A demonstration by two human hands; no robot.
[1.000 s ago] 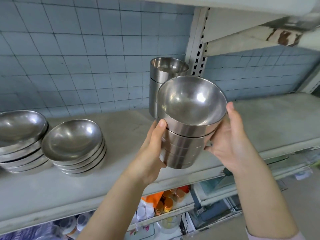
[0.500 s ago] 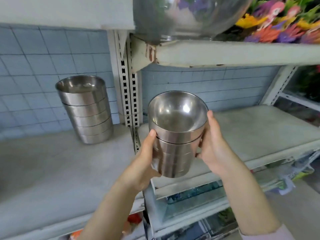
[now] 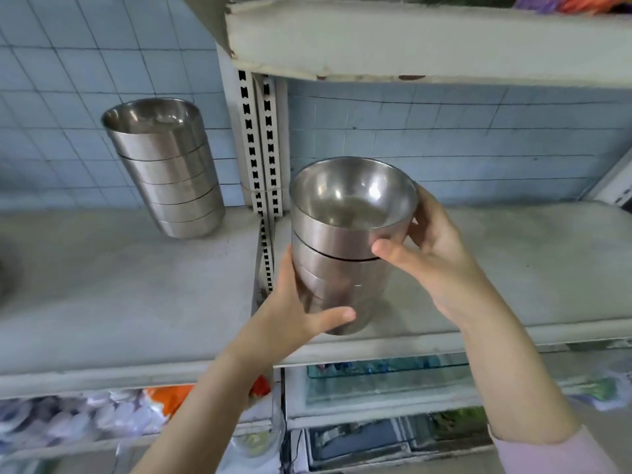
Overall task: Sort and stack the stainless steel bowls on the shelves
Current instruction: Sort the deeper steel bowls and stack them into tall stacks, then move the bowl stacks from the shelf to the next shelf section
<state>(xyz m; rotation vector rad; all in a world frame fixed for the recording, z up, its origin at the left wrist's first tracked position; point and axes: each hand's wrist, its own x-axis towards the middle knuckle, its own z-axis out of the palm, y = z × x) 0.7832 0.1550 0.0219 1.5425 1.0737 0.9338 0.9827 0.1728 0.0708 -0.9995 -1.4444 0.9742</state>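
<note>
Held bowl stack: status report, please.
Left hand grips the held stack low, right hand grips its top bowl. Stack upright over front edge of right shelf bay. Second stack stands apart on left bay; nothing in the way.

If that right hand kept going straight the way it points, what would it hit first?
The right hand grips the bowl stack itself; pushed on, they would probably meet the tiled wall first, though depth is unclear.
</note>
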